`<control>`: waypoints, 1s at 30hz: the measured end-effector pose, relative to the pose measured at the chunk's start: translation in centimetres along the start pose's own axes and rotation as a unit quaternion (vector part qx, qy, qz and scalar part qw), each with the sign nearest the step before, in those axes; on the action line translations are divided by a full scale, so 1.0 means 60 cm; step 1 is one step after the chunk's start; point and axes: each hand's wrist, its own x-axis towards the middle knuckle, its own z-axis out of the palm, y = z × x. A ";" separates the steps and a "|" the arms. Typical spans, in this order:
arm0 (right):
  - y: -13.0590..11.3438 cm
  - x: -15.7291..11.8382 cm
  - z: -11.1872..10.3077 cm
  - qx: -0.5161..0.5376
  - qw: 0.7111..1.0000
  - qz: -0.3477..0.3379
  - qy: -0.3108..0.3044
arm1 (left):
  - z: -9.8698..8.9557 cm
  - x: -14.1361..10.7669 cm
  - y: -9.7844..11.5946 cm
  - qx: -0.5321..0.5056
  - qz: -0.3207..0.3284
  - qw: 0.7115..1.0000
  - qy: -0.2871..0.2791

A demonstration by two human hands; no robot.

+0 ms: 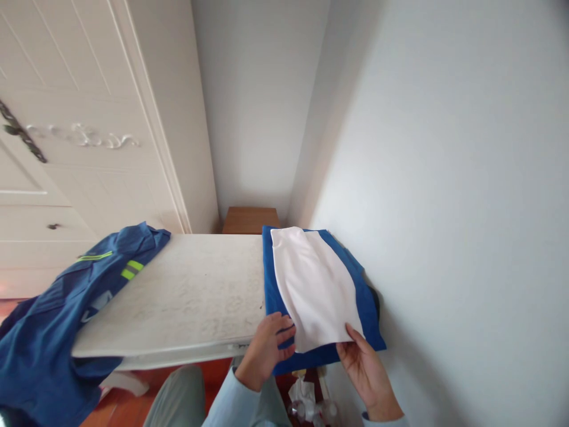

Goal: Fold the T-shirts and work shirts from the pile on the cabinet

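A folded white cloth (315, 284), perhaps a garment, lies on top of a larger blue cloth (272, 279) at the right end of the table. My right hand (367, 370) pinches the white cloth's near right corner, thumb above and fingers beneath. At the near left edge of the same cloth is my left hand (271, 344), its fingers apart and slightly curved; whether the fingertips touch the fabric is hard to tell. Part of the blue cloth hangs past the table's front edge, between and below my hands.
The white table (200, 284) has a stained top. Over its left end drapes a dark blue work garment (84, 296) with yellow-green stripes. A cream wardrobe (89, 77) stands at left, a pale wall (444, 178) at right. Behind sits a brown wooden box-like piece (249, 219); below lie clear plastic items (306, 403).
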 end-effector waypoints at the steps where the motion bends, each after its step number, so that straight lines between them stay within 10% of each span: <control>1: 0.002 -0.005 -0.001 -0.002 1.000 0.007 0.000 | 0.000 -0.003 -0.002 -0.001 -0.034 0.999 -0.026; 8: -0.003 0.002 -0.056 0.014 1.000 0.005 0.009 | -0.004 0.020 -0.044 0.102 -0.022 0.990 -0.091; 16: -0.055 0.035 -0.077 -0.011 0.998 -0.040 0.037 | -0.037 0.002 -0.057 0.099 0.226 0.969 0.009; 22: -0.114 0.033 -0.102 -0.147 0.966 -0.211 0.037 | -0.058 -0.008 -0.078 0.023 0.111 0.993 0.004; 30: -0.201 0.098 0.089 -0.363 0.838 -0.402 -0.060 | -0.069 -0.001 -0.077 0.119 0.121 0.985 0.033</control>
